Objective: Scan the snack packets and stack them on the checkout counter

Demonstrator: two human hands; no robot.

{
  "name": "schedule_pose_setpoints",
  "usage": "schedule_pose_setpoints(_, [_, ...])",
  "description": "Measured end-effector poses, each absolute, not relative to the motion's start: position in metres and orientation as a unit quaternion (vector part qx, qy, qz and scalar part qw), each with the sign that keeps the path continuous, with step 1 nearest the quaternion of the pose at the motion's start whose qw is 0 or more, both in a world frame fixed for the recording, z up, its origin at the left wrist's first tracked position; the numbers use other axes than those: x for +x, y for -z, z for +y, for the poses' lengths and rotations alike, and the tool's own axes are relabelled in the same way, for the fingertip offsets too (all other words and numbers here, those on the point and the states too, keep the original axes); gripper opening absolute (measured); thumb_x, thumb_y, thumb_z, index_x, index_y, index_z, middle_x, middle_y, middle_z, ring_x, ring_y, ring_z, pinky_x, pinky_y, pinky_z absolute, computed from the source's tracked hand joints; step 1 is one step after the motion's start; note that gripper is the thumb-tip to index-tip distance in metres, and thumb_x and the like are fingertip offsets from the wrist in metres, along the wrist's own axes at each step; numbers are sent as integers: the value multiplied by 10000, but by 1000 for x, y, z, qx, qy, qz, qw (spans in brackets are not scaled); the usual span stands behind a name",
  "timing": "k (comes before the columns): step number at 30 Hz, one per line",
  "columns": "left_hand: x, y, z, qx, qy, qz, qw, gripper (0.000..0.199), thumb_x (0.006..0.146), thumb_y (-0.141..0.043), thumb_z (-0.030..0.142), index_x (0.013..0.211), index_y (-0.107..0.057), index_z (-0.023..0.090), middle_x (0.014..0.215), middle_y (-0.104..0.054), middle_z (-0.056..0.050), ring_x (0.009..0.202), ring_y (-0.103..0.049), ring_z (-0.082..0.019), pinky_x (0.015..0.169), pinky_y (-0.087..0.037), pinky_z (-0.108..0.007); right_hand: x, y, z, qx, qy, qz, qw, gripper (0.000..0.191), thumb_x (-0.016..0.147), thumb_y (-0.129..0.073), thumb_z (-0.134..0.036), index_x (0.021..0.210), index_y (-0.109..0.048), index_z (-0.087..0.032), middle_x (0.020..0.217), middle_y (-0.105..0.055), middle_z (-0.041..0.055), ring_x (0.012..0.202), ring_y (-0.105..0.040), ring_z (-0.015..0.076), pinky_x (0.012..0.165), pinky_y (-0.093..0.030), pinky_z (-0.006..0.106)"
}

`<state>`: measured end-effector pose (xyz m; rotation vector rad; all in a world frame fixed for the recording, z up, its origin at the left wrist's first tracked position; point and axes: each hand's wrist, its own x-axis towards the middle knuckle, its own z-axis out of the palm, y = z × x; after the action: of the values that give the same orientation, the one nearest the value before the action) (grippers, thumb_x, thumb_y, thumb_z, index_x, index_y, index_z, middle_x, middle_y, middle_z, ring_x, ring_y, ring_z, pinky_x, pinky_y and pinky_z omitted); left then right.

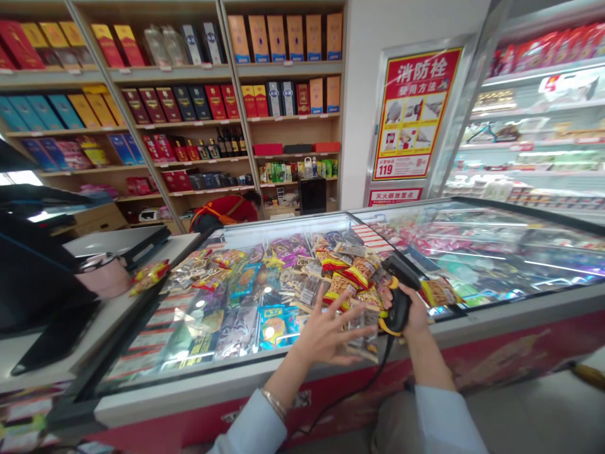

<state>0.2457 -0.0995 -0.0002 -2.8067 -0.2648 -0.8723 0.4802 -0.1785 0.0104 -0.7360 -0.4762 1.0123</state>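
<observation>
Just right of the centre of the frame, the person's right hand [416,310] was wrapped around a black and yellow handheld scanner [399,309], its head pointing up and to the left and its dark cable [389,345] dropping toward the bottom of the frame. The left hand [327,333], at lower centre, was open with its fingers spread over a clear packet [371,343]; from where I stood I couldn't tell whether they touched it. Just above that hand, red-and-yellow packets [362,271] lay heaped with clear ones on the glass-topped case [203,386], and another red-and-yellow packet [442,292] sat on its own just right of the scanner. Blue packets [273,325] showed to the left of the left hand, near the case's front edge. Toward the left of the frame, a pink cup [104,277] stood on the white counter [108,318], a few bright packets [150,277] beside it. Shelves [184,159] of boxes and bottles filled the upper left, and a red and yellow poster [416,116] hung at the upper right.
</observation>
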Motion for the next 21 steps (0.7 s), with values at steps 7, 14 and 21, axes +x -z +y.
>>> schedule_pose_setpoints(7, [254, -9, -101, -970, 211, -59, 106, 559, 921, -455, 532, 1459, -372, 404, 1578, -323, 7, 1476, -202, -317, 1163, 19, -665, 478, -11, -179, -348, -458, -224, 786, 240, 661, -722, -400, 673, -564, -220, 538, -517, -20, 428, -472, 118, 397, -418, 238])
schedule_pose_setpoints(14, [256, -5, -98, -965, 229, -87, 92, 555, 924, -426, 576, 1456, -359, 432, 1570, -337, 34, 1474, -220, -290, 1181, -10, -639, 481, -11, -169, -349, -460, -211, 789, 267, 634, -747, -394, 664, -550, -216, 533, -538, -24, 425, -473, 108, 383, -424, 221])
schedule_pose_setpoints(21, [262, -7, -93, -964, 234, -89, 88, 558, 924, -449, 550, 1459, -349, 431, 1554, -371, 20, 1471, -233, -273, 1182, -16, -631, 491, -20, -168, -350, -443, -233, 792, 282, 621, -743, -401, 706, -545, -219, 515, -499, -35, 412, -470, 110, 372, -426, 224])
